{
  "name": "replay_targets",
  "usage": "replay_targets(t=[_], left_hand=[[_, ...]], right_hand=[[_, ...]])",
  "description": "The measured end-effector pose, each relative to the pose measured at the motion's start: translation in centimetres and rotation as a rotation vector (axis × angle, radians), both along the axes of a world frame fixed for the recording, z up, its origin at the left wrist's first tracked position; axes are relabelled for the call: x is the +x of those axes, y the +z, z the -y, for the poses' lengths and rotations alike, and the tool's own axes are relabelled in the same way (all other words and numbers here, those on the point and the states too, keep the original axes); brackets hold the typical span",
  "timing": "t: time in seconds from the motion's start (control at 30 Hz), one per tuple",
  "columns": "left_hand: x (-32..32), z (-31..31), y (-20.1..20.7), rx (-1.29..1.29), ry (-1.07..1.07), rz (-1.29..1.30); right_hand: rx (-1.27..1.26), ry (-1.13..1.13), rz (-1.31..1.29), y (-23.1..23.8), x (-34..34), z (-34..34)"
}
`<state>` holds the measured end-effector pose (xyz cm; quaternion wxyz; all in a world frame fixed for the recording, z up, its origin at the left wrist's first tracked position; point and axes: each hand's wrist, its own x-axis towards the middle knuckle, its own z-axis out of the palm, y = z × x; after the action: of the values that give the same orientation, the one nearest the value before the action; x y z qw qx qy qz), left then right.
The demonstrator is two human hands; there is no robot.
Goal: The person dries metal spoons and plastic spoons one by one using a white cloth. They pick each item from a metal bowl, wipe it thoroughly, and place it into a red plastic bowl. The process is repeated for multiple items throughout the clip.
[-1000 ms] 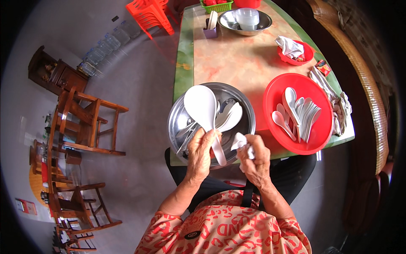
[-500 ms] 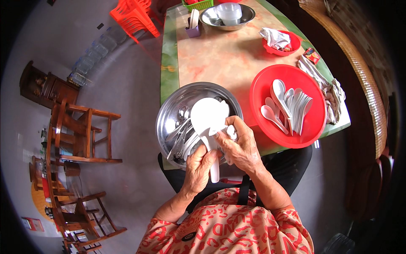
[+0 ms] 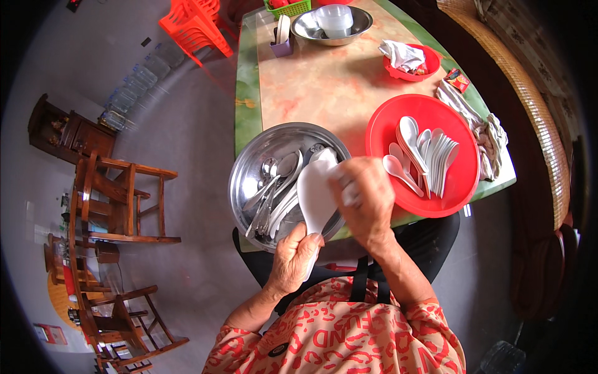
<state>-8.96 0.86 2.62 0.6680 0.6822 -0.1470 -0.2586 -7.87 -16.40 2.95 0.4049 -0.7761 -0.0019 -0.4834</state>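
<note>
By its handle, my left hand [image 3: 291,258] grips a white rice paddle [image 3: 314,193], its broad head pointing away from me. My right hand [image 3: 369,196], slightly blurred, is closed around a bunched white cloth [image 3: 352,194] beside the right edge of the paddle's head. Under the paddle is a steel basin [image 3: 248,168], partly hidden by it. Metal spoons [image 3: 288,164] and white spoons [image 3: 283,210] lie inside. To the right stands a red basin [image 3: 381,134], where several white spoons [image 3: 441,159] rest in a fanned stack.
At the far end of the table [image 3: 311,81] are a steel bowl [image 3: 305,31] holding clear plastic tubs [image 3: 334,22], a purple holder [image 3: 282,48] and a green basket [image 3: 293,9]. A small red basin [image 3: 395,71] and a crumpled cloth [image 3: 492,146] lie along the right side.
My right hand has moved right and turned, bringing the cloth from the paddle's neck to beside its head. My left hand has tilted the paddle and keeps its handle.
</note>
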Motion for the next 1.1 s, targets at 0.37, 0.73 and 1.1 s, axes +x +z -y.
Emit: replay_targets(t=[0.37, 0.73, 1.1], left_hand=[[0.3, -0.2, 0.5, 0.001, -0.113, 0.005], [0.8, 0.4, 0.5, -0.026, -0.030, -0.026], [1.4, 1.2, 0.4, 0.046, -0.020, 0.097]], right_hand=[[-0.285, -0.011, 0.004, 0.0, 1.1, -0.2], [-0.283, -0.012, -0.083, -1.1, -0.3, -1.7], [-0.114, 0.152, -0.147, -0.2, -1.0, -0.4]])
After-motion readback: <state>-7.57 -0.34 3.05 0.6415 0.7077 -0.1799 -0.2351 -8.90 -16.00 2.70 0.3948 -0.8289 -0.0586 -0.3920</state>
